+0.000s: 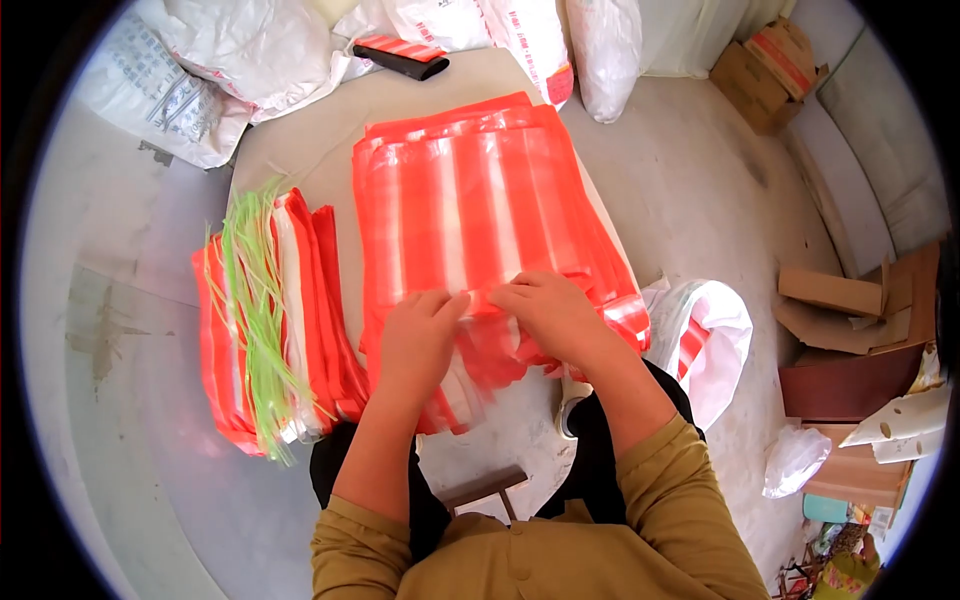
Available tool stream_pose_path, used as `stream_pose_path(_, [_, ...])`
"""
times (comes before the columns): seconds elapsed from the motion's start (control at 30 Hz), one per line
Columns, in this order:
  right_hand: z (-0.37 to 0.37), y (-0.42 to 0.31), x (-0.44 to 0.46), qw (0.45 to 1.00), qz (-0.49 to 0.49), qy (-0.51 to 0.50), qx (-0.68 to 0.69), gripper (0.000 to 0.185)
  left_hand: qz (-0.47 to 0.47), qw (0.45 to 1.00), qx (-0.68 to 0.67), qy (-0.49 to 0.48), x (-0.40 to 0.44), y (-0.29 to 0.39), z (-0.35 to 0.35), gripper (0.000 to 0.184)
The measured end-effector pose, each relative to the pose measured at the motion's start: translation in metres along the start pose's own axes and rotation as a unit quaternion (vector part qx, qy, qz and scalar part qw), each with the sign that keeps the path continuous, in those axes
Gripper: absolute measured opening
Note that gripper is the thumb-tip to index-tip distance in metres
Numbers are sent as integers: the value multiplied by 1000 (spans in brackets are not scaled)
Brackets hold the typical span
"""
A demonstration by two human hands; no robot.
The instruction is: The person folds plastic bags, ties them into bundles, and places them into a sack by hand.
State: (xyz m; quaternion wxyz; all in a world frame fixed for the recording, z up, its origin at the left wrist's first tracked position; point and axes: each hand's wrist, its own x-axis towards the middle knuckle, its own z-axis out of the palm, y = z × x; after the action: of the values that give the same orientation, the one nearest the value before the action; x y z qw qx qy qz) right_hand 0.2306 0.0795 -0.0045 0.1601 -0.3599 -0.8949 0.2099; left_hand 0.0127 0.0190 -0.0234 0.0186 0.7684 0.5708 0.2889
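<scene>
Through the head camera I have a stack of red-and-white striped sheeting [455,205] lying on a pale tabletop [300,145]. At the stack's near edge, I see the left hand [423,332] with its fingers drawn narrow, pinching a loose striped flap [486,352]. The right hand [553,312], just beside it, also holds the flap, its fingers bent over the edge; I can't make out either thumb. The flap is blurred between them. Left of the stack I get a striped bundle [327,300] with green strips [252,300] draped over it. Beyond the stack sits a black-sided striped item [400,62]; to its right, an open white sack [722,350].
</scene>
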Motion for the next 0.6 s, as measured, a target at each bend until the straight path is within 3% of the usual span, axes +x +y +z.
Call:
stream_pose_path(0.2, [-2, -3, -2, 1000, 9, -9, -13, 31, 10, 999, 20, 29, -7, -10, -8, 27])
stream_pose_path(0.47, [-16, -16, -17, 997, 32, -68, 11, 28, -34, 995, -49, -77, -27, -16, -40, 27])
stream_pose_path(0.57, [-39, -28, -25, 979, 99, -157, 88, 24, -68, 988, -104, -96, -32, -7, -59, 24])
stream_pose_path(0.6, [-40, -24, -28, 981, 76, -157, 89, 22, -82, 984, -124, -95, -34, -5, -63, 24])
